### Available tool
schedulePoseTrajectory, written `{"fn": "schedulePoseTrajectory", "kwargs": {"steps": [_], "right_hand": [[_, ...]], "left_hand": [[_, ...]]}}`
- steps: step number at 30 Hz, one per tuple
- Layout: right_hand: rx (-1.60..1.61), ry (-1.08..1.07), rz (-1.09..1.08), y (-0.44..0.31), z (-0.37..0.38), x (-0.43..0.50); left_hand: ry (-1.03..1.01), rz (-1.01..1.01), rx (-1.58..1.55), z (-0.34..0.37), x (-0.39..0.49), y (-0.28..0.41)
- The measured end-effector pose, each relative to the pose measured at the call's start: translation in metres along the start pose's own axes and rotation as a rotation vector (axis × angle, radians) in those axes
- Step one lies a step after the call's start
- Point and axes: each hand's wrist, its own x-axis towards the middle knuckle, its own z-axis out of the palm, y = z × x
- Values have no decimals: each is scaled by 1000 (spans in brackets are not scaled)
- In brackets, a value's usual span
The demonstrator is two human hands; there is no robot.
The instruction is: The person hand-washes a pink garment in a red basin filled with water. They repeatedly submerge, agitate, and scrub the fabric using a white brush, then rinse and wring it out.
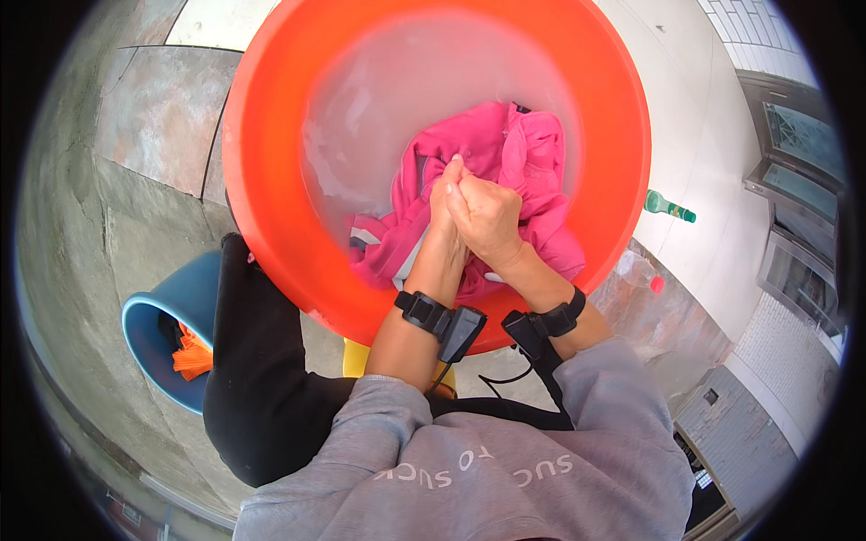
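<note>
A wet pink garment (pixel 470 138) with white and grey parts lies bunched in a large orange-red plastic basin (pixel 270 155). Cloudy water (pixel 365 88) surrounds it. Over the middle of the cloth, my left hand (pixel 445 196) and my right hand (pixel 490 215) are pressed together, the right one with curled fingers against the left. Whether any fabric is pinched between them is hidden. Each wrist wears a black strap with a small black device, the left device (pixel 462 333) and the right device (pixel 524 333) hanging on the inner sides.
A blue bucket (pixel 145 324) lies tipped to the left by my leg (pixel 254 365), with an orange ribbed cloth (pixel 193 355) inside. Right of the basin are a green bottle (pixel 666 206) and a clear bottle (pixel 636 270) with a red cap. Something yellow (pixel 355 358) shows under the basin's near rim.
</note>
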Motion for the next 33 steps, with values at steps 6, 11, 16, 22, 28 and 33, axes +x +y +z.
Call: {"fn": "schedulePoseTrajectory", "kwargs": {"steps": [6, 11, 16, 22, 28, 33], "right_hand": [[-71, 4, 259, -4, 9, -8], [97, 36, 78, 14, 7, 4], [540, -279, 850, 57, -10, 33], [1017, -464, 969, 76, -30, 45], [459, -840, 376, 96, -46, 47], [373, -725, 609, 106, -64, 41]], "left_hand": [[350, 96, 154, -6, -5, -7], [335, 51, 224, 13, -11, 13], [226, -61, 871, 46, -23, 72], [27, 326, 1985, 63, -25, 74], [-2, 130, 705, 39, -32, 75], [-53, 123, 511, 26, -30, 82]]}}
